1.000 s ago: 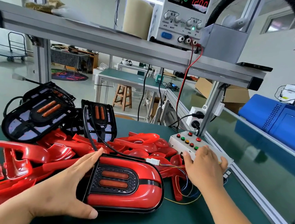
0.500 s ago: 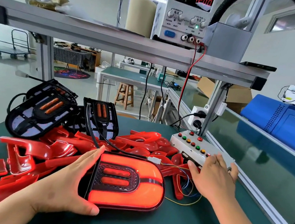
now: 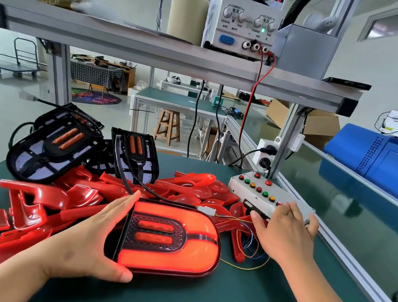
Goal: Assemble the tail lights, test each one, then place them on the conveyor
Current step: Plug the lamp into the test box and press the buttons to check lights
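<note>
An assembled red tail light (image 3: 191, 253) lies on the green mat and glows across its whole lens. My left hand (image 3: 89, 242) grips its left end, thumb under the front edge, fingers over the back. A black cable with a white connector (image 3: 206, 209) links it by thin coloured wires to a grey test box (image 3: 257, 192) with red, green and yellow buttons. My right hand (image 3: 282, 232) rests on the near end of that box, fingers spread over the last buttons. The green conveyor belt (image 3: 355, 224) runs along the right side.
Several loose red lens covers (image 3: 32, 199) are heaped at the left and behind the lit lamp. Black lamp bases (image 3: 56, 148) lean at the back left. A power supply (image 3: 248, 20) stands on the overhead shelf. A blue machine (image 3: 380, 159) sits beyond the belt.
The tail light went from dark to glowing red. My right hand slid along the test box toward its near end. The supply's current reading rose.
</note>
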Demonstrator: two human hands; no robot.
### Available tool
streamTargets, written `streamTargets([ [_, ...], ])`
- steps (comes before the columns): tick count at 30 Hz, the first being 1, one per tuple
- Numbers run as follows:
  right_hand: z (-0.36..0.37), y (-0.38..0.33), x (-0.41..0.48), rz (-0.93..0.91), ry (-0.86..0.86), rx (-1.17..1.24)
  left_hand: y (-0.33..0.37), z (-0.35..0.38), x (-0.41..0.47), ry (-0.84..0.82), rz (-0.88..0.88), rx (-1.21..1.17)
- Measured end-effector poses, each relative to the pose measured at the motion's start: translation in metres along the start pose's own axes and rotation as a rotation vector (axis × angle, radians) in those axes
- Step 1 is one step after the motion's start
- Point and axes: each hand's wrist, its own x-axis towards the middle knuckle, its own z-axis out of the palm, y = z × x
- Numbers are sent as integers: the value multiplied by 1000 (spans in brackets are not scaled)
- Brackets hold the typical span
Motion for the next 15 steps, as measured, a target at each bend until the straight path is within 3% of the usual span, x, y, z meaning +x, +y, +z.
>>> streamTargets([
  [6,-15,-3,20,-7,-64,38,0,-1,0,-26,-13,-7],
  [11,-23,-35,52,-222,-118,133,-1,1,0,-29,-21,-20],
  [15,-17,-57,75,-313,-159,75,-1,1,0,-32,-16,-15],
])
